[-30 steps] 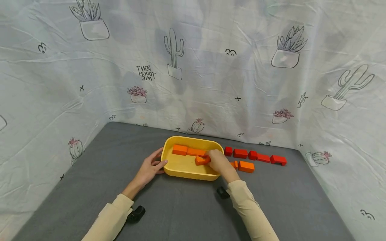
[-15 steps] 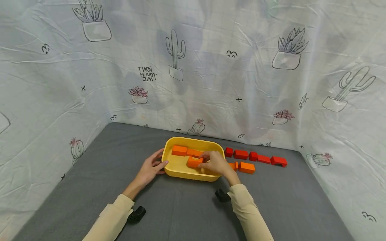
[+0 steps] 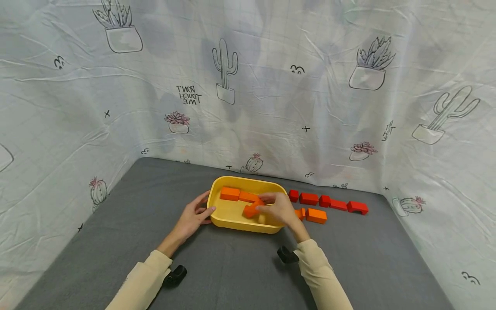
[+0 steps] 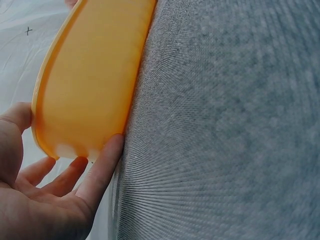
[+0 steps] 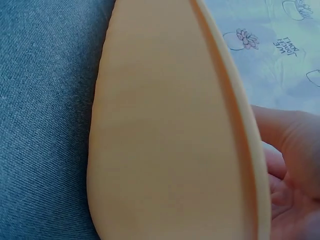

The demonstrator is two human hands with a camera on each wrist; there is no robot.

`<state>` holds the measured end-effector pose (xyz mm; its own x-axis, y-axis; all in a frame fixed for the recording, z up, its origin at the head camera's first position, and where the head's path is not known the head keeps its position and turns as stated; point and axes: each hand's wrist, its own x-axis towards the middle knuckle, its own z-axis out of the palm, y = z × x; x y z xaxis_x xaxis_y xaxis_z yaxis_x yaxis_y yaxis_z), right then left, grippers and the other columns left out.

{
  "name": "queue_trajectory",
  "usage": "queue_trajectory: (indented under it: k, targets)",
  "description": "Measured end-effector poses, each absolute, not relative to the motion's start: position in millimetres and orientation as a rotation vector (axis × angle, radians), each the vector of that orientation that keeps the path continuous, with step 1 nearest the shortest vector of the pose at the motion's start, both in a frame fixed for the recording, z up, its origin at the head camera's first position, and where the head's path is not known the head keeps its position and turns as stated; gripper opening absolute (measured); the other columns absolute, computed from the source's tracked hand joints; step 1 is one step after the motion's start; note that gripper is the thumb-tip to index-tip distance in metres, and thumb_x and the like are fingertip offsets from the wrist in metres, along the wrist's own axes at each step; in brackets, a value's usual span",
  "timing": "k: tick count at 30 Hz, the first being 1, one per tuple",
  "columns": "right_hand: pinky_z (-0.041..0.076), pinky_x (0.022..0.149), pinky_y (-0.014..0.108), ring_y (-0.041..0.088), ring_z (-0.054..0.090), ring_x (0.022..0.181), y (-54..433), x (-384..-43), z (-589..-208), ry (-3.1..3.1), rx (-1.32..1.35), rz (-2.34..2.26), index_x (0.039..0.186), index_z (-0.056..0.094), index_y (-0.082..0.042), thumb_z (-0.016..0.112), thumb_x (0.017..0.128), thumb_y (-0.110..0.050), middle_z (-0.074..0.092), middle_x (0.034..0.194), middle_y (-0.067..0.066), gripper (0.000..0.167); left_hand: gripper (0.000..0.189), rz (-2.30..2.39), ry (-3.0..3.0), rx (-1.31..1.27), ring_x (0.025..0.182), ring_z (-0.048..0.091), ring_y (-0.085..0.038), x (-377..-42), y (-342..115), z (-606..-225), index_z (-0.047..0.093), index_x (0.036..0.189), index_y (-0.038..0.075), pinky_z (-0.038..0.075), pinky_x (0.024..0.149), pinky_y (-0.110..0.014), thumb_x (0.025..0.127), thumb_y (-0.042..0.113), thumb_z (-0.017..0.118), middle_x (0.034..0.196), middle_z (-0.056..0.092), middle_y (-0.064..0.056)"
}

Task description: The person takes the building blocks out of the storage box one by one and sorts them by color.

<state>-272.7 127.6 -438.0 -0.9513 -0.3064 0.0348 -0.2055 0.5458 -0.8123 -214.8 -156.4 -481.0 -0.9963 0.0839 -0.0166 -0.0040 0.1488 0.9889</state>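
Fingers and thumb of the right hand (image 3: pixel 280 207) are clamped on a tilted orange block (image 3: pixel 252 209), pinched at its right end inside a yellow tray (image 3: pixel 244 227). Whether the block is resting on the tray floor cannot be told; in the right wrist view it is hidden behind the tray wall.

Just beyond these fingers, toward the far wall of the tray, two orange blocks (image 3: pixel 230 193) are laid end to end. Leftward, at the opposite end of the tray, the left hand (image 3: pixel 197 210) is closed on the tray, its thumb hooked over the rim and its fingers spread against the outside wall.

To the right of the right fingers, outside the tray, a small orange piece (image 3: pixel 301 213) is partly covered from view, with a larger orange block (image 3: pixel 316 215) placed next to it on the grey tabletop (image 3: pixel 232 271). Farther out, beyond these, five red blocks (image 3: pixel 324 201) are lined up. Behind everything, a plant-printed sheet (image 3: pixel 263 112) is hung.

By appearances, the placing of the block within the tray is the step in hand. For the next move, it would need to be levelled, set down clear of its neighbours and released, with the tray steadied from the left.
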Motion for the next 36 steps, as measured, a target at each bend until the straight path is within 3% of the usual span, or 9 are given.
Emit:
queue_trajectory:
  k: [7,15,21,26,32,36]
  targets:
    - [0.058,0.081,0.035,0.021,0.069,0.093,137.5,-272.4,-434.7,2.672,-0.323,-1.448,0.115,0.073,-0.004,0.083,0.080,-0.023,0.074,0.104,0.006,0.041,0.064,2.001,2.328,0.055,0.117,0.057,-0.034,-216.0,-156.2,-481.7,0.033,0.154,0.014,0.058,0.084,-0.039,0.097,0.020,0.063,0.150,0.039,-0.020]
    - [0.056,0.088,0.043,0.027,0.071,0.093,155.8,-273.1,-429.2,2.370,-0.142,-1.745,0.122,0.066,0.004,0.079,0.085,-0.016,0.070,0.110,0.017,0.044,0.063,2.011,2.319,0.059,0.117,0.057,-0.035,-215.0,-155.7,-481.2,0.033,0.154,0.013,0.058,0.084,-0.040,0.098,0.019,0.063,0.150,0.039,-0.021]
    - [0.056,0.088,0.040,0.029,0.070,0.095,174.6,-271.8,-424.4,2.342,-0.084,-1.797,0.123,0.065,0.003,0.077,0.087,-0.017,0.069,0.112,0.017,0.043,0.064,2.009,2.320,0.062,0.118,0.057,-0.035,-214.9,-155.1,-481.7,0.033,0.154,0.013,0.058,0.084,-0.040,0.098,0.019,0.063,0.150,0.039,-0.021]
    - [0.054,0.092,0.045,0.034,0.068,0.100,196.7,-271.1,-417.9,2.301,-0.025,-1.854,0.129,0.061,0.004,0.075,0.089,-0.019,0.067,0.115,0.016,0.048,0.065,2.008,2.320,0.059,0.118,0.057,-0.035,-215.1,-154.6,-482.2,0.033,0.153,0.013,0.058,0.084,-0.039,0.097,0.020,0.064,0.149,0.040,-0.020]
    - [0.049,0.099,0.043,0.015,0.070,0.094,227.9,-271.8,-412.5,2.279,0.154,-1.919,0.137,0.055,0.001,0.073,0.090,-0.030,0.060,0.127,0.015,0.060,0.065,2.002,2.325,0.057,0.119,0.056,-0.035,-214.5,-155.6,-481.5,0.032,0.154,0.014,0.058,0.084,-0.039,0.097,0.023,0.064,0.149,0.040,-0.021]
    - [0.049,0.098,0.038,0.008,0.069,0.090,247.4,-268.5,-414.8,2.248,0.219,-1.980,0.140,0.050,0.003,0.071,0.092,-0.028,0.050,0.136,0.020,0.061,0.065,2.003,2.324,0.048,0.119,0.056,-0.035,-215.0,-155.4,-481.8,0.033,0.154,0.014,0.058,0.084,-0.039,0.097,0.023,0.064,0.149,0.040,-0.021]
